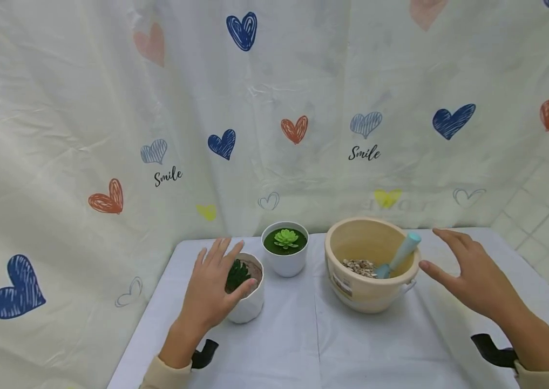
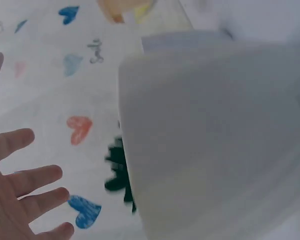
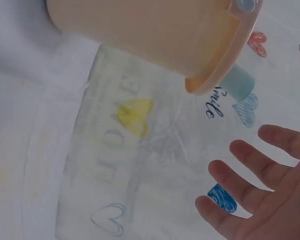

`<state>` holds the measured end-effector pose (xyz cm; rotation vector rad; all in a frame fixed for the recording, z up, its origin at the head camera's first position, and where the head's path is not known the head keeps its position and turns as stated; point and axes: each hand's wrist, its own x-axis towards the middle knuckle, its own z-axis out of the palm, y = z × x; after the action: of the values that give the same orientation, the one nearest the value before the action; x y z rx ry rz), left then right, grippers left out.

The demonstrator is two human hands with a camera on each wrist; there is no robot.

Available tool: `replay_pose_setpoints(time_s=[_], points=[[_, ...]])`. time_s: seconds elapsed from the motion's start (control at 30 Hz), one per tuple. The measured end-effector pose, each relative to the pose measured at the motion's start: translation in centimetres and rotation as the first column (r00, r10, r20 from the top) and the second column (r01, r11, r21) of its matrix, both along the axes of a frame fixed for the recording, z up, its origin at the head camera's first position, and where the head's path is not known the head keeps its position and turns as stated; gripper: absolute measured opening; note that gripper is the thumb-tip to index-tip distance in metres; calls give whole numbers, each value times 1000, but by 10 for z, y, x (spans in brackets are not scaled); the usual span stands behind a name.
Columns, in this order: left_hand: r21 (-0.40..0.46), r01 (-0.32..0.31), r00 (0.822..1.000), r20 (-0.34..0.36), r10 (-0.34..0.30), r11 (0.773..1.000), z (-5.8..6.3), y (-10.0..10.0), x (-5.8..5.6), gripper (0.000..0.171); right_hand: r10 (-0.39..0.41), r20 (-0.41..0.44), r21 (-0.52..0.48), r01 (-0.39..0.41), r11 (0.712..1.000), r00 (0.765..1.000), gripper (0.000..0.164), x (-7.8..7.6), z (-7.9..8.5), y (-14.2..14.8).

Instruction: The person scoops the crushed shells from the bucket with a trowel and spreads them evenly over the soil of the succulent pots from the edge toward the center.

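My left hand [image 1: 212,292], fingers spread and holding nothing, hovers by a white pot [image 1: 249,309] with a dark green plant [image 1: 237,274]. In the head view the hand hides part of that pot; the left wrist view shows the pot's pale side wall [image 2: 210,135] close up. To the right of a cream bucket [image 1: 371,292], my right hand [image 1: 478,278] is held up with its fingers apart, also holding nothing. Inside the bucket lie small pebbles [image 1: 360,267] and a light blue scoop [image 1: 402,253], its handle leaning over the rim toward my right hand.
Behind the two sits a smaller white pot [image 1: 290,265] with a light green succulent [image 1: 286,238]. A white cloth [image 1: 289,346] covers the table. At its back edge hangs a curtain [image 1: 303,81] printed with hearts; white tiles [image 1: 541,216] show at the right.
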<state>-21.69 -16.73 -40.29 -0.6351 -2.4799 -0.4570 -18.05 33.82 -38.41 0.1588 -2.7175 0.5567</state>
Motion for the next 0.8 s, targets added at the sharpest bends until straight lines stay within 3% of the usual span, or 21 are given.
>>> replay_pose_setpoints(time_s=[0.13,0.27,0.33,0.5,0.67,0.8], points=[[149,163,984,-98,-149,975,-8,33,4,65,4,-73,-152,-15,988,997,77,4,-10,-8],[307,301,953,-124,-276,903,-19,66,1,54,-1,-154,-259,-39,965,988,70,1,-21,-17],[387,330,943,-93,-319,861,-24,81,-1,50,-9,-161,-290,-39,956,987,68,-1,-24,-21],[570,280,917,79,-391,772,-35,111,-10,45,-23,-115,-345,-19,938,993,66,-13,-25,-30],[721,190,863,202,-464,667,-43,134,-18,44,-55,-57,-346,32,938,997,67,-23,-22,-37],[766,135,843,245,-479,629,-45,149,-26,45,-74,-54,-336,52,941,996,64,-31,-21,-39]])
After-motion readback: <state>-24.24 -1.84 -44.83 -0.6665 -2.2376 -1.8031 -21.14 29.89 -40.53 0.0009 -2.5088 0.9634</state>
